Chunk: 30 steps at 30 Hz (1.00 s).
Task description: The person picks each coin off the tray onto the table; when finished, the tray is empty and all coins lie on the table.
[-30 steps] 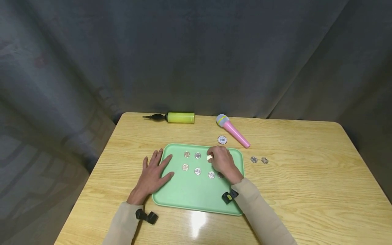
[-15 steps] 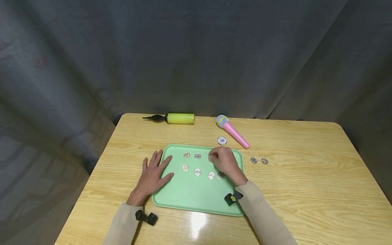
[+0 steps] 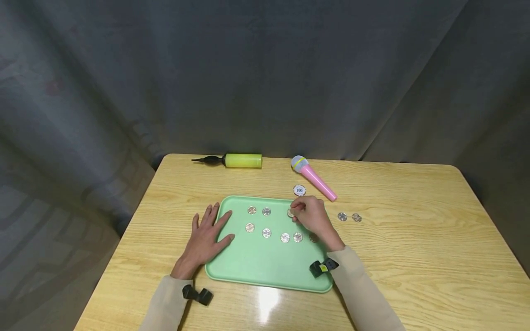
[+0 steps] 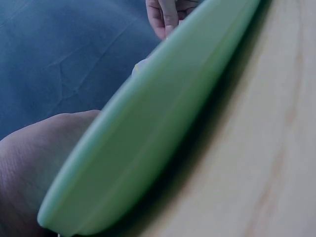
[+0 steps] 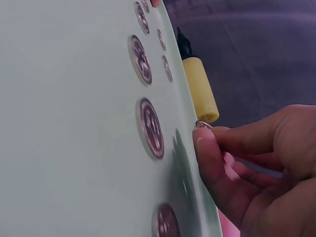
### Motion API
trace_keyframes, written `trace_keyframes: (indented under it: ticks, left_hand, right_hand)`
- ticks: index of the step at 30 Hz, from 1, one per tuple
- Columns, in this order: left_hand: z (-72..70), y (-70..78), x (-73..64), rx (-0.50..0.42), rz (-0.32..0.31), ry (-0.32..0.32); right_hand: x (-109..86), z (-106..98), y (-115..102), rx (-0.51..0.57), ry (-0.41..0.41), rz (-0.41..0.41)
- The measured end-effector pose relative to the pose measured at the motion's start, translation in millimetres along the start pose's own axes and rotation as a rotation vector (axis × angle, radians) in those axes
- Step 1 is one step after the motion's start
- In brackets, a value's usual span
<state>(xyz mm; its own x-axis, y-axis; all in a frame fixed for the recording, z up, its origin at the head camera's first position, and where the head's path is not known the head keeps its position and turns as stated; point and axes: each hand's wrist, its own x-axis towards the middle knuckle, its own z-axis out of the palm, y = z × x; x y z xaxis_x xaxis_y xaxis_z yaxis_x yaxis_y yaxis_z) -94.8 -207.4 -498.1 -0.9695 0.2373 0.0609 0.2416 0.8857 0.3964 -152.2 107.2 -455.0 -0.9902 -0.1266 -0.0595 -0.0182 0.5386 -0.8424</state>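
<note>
In the head view my right hand point(image 3: 311, 215) hovers over the upper right of the green tray point(image 3: 265, 271), pinching a silvery coin point(image 3: 290, 213) between thumb and fingertips. The right wrist view shows the same coin point(image 5: 203, 125) tilted up off the tray. Several coins lie flat in two loose rows; a top-row coin point(image 3: 266, 211) is nearest on the left, and another coin point(image 3: 313, 237) is partly hidden under my right wrist. My left hand point(image 3: 204, 239) rests with fingers spread across the tray's left edge, holding nothing.
Two coins point(image 3: 349, 217) lie on the wooden table point(image 3: 414, 239) right of the tray. Behind it are a white chip point(image 3: 299, 190) marked 100, a pink toy microphone point(image 3: 315, 178) and a yellow-green hand pump point(image 3: 243, 160). A dark curtain point(image 3: 265, 82) hangs behind the table.
My right hand has shifted to the right with the coin in its fingers, uncovering more of the coins at the lower right. My left hand has stayed in place.
</note>
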Motion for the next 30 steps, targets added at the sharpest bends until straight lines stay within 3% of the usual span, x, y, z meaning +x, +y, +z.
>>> trace_keyframes:
  ticks: [20,30]
  left_hand:
    - [-0.2,-0.2,-0.5,-0.013,-0.013,-0.006]
    - [0.1,2.0,0.8,-0.018,-0.010,-0.004]
  right_hand:
    - [-9.7,-50,27,0.191,0.023,0.068]
    - [-16.1,-79,43,0.125,0.065,0.077]
